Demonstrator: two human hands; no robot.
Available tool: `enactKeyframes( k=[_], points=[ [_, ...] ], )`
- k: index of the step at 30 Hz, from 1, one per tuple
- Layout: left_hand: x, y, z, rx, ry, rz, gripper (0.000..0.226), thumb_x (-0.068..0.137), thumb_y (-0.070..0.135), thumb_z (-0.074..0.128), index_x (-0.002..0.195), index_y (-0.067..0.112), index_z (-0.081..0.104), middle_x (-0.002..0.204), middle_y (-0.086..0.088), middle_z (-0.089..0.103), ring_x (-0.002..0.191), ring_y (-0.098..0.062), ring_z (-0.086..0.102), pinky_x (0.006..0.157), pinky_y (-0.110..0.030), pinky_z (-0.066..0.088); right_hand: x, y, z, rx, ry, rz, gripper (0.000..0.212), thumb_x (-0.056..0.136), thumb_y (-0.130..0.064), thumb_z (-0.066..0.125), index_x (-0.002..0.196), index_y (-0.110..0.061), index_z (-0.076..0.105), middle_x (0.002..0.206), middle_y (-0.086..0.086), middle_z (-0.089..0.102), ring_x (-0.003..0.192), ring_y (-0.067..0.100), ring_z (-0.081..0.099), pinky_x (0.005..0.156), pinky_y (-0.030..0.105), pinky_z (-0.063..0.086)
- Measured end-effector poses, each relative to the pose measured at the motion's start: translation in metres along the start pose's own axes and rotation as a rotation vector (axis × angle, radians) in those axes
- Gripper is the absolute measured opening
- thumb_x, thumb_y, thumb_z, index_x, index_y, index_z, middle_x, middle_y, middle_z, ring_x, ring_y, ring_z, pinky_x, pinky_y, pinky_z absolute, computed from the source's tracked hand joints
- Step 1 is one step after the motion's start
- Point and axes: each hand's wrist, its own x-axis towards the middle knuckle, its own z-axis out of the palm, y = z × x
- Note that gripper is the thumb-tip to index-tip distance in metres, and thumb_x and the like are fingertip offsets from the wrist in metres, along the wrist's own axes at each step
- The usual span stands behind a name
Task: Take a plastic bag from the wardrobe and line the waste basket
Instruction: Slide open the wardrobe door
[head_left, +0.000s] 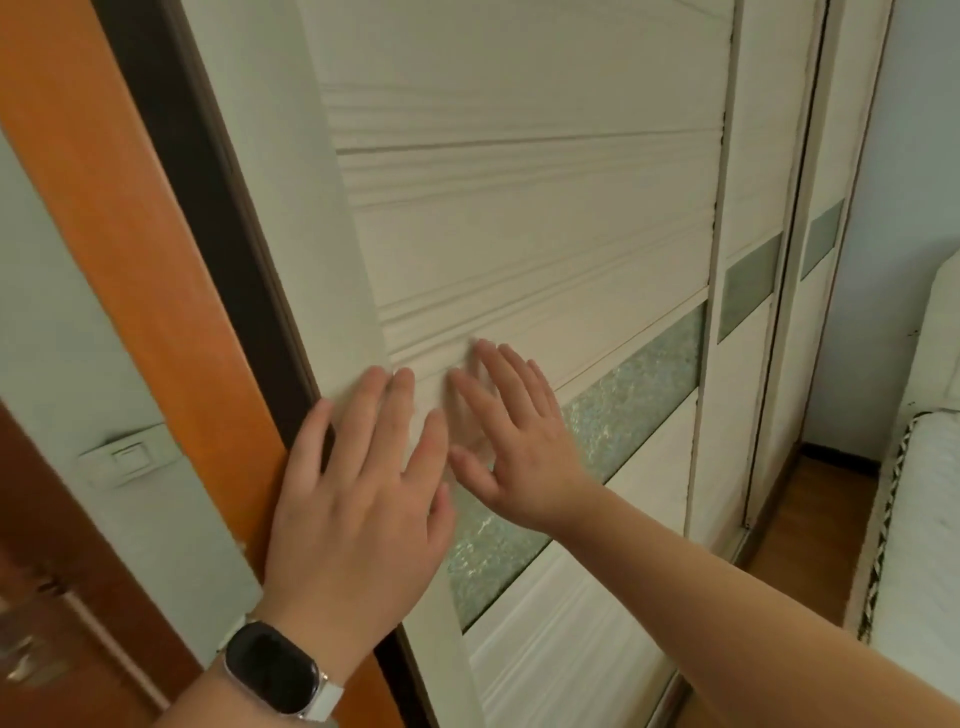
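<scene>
A white sliding wardrobe door (519, 223) with grooved panels and a frosted glass strip (639, 384) fills the middle of the head view. My left hand (358, 499), with a dark smartwatch on its wrist, lies flat with fingers spread near the door's left edge. My right hand (511, 441) presses flat against the panel just right of it, fingers apart and slightly blurred. Both hands hold nothing. The door stands shut, so the wardrobe's inside is hidden. No plastic bag or waste basket is in view.
An orange wooden frame (130, 249) with a dark strip borders the wardrobe on the left. A light switch (130, 457) sits on the left wall. More wardrobe doors (753, 260) run to the right. A white bed (919, 519) stands at right over wooden floor (810, 525).
</scene>
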Motion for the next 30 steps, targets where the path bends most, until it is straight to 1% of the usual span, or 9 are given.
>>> enactKeyframes(
  k=[3,6,9,13,17,22,27,30],
  points=[
    [-0.001,-0.001,0.003,0.055,-0.015,0.01,0.05,0.094,0.041,0.04,0.132,0.011,0.054,0.151,-0.021,0.039,0.144,-0.038,0.029,0.112,-0.058,0.026,0.001,0.001,0.025,0.049,0.103,-0.01,0.063,0.1,-0.055,0.033,0.146,-0.011,0.038,0.154,0.024,0.031,0.146,0.038,0.028,0.115,0.059,0.028],
    [-0.001,-0.001,0.003,0.085,-0.023,0.013,0.05,0.095,0.041,0.038,0.133,0.011,0.052,0.153,-0.021,0.036,0.145,-0.039,0.025,0.113,-0.058,0.021,0.003,0.003,0.043,0.039,0.197,-0.011,0.065,0.1,-0.057,0.028,0.144,-0.011,0.037,0.154,0.022,0.032,0.147,0.036,0.028,0.115,0.059,0.028],
    [-0.001,-0.002,0.002,0.078,-0.04,0.016,0.047,0.096,0.038,0.041,0.133,0.011,0.051,0.154,-0.021,0.035,0.146,-0.039,0.023,0.114,-0.057,0.019,0.004,0.003,0.049,0.031,0.246,-0.001,0.064,0.099,-0.057,0.027,0.143,-0.011,0.04,0.152,0.02,0.033,0.146,0.035,0.029,0.114,0.058,0.028],
    [-0.001,-0.001,0.0,0.074,-0.035,0.013,0.044,0.094,0.038,0.046,0.126,0.01,0.056,0.152,-0.021,0.037,0.146,-0.038,0.022,0.114,-0.057,0.018,0.003,0.002,0.049,0.019,0.246,0.005,0.065,0.099,-0.057,0.026,0.143,-0.011,0.038,0.152,0.02,0.032,0.145,0.036,0.03,0.114,0.059,0.029],
    [0.0,0.0,-0.001,0.109,-0.008,0.009,0.043,0.095,0.036,0.041,0.126,0.009,0.055,0.152,-0.02,0.036,0.146,-0.037,0.02,0.114,-0.056,0.02,0.005,0.002,0.048,0.021,0.235,0.016,0.067,0.099,-0.058,0.024,0.144,-0.011,0.037,0.152,0.022,0.034,0.145,0.035,0.029,0.114,0.059,0.028],
    [0.001,0.001,-0.003,0.104,-0.055,0.004,0.044,0.093,0.036,0.044,0.125,0.009,0.057,0.152,-0.02,0.037,0.146,-0.038,0.02,0.113,-0.057,0.02,0.006,0.005,0.05,-0.003,0.23,0.019,0.066,0.098,-0.058,0.024,0.143,-0.012,0.038,0.152,0.021,0.035,0.144,0.037,0.032,0.116,0.056,0.028],
    [0.005,0.007,0.001,0.083,-0.045,-0.001,0.046,0.091,0.039,0.047,0.124,0.01,0.059,0.153,-0.02,0.036,0.147,-0.039,0.018,0.114,-0.059,0.019,0.006,0.012,0.051,0.001,0.242,0.016,0.066,0.098,-0.058,0.024,0.143,-0.012,0.039,0.152,0.021,0.035,0.144,0.036,0.032,0.115,0.057,0.029],
    [0.011,0.01,0.006,0.066,-0.018,0.015,0.046,0.09,0.039,0.043,0.121,0.009,0.061,0.151,-0.021,0.038,0.146,-0.04,0.02,0.113,-0.059,0.019,0.006,0.02,0.051,0.007,0.245,0.009,0.066,0.097,-0.058,0.023,0.143,-0.012,0.039,0.152,0.019,0.033,0.144,0.036,0.032,0.113,0.058,0.031]
  ],
)
